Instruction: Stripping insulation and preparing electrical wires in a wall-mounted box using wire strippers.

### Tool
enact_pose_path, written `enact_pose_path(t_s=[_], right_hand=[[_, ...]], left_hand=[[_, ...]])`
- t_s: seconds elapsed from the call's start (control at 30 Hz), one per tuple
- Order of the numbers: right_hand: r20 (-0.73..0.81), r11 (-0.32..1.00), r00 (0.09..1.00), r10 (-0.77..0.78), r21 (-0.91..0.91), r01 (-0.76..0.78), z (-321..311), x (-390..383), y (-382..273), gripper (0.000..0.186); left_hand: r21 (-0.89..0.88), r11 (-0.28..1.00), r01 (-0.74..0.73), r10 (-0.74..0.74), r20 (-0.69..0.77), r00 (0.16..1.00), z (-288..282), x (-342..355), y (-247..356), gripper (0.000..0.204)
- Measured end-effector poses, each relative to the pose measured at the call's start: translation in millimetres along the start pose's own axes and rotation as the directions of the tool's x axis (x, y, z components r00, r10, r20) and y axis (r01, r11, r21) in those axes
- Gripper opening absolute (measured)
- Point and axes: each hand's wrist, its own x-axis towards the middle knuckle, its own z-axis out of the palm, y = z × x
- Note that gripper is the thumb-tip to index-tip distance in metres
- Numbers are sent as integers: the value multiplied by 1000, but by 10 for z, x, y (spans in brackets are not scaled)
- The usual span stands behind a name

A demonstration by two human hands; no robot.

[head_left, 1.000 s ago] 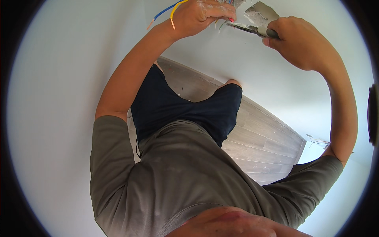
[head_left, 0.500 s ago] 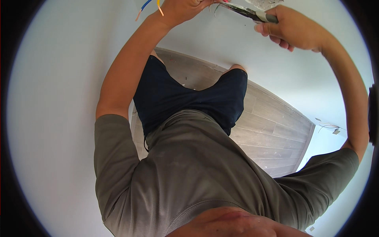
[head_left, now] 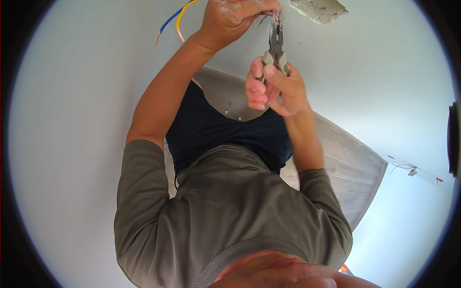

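My right hand is wrapped round the light grips of a pair of pliers, whose jaws point up, away from my body. Bare copper wire shows between the jaws near their tips. Beside the tips, my left hand is closed in a pinch on the wires, mostly hidden by the fingers. A thin grey strand hangs just under those fingertips. To the left of that hand a blue wire and a yellow wire hang down, both with stripped copper ends.
A rough broken patch marks the pale wall right of the pliers. Below lies a wood-plank floor with small bits of debris between my legs. Loose wires stick out of the wall far to the right.
My right hand has swung left and down, turning the pliers from slanting sideways to nearly upright. Their jaws now meet the copper beside my left fingers. My left hand has shifted slightly right.
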Motion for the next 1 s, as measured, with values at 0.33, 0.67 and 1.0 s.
enact_pose_path(t_s=[0.33, 0.67, 1.0], right_hand=[[106, 976, 971, -216, 34, 213, -14, 142, 200, 44], [157, 938, 986, -56, -331, 105, -180, -93, -248, 46], [-61, 696, 916, -396, -670, 257, -24, -138, -94, 38]], left_hand=[[124, 984, 131, -135, 23, 991, -6, -28, 101, 20], [-15, 903, 430, -411, 266, 872, -180, 29, 139, 27], [3, 874, 485, -481, 130, 867, -19, 70, 173, 19]])
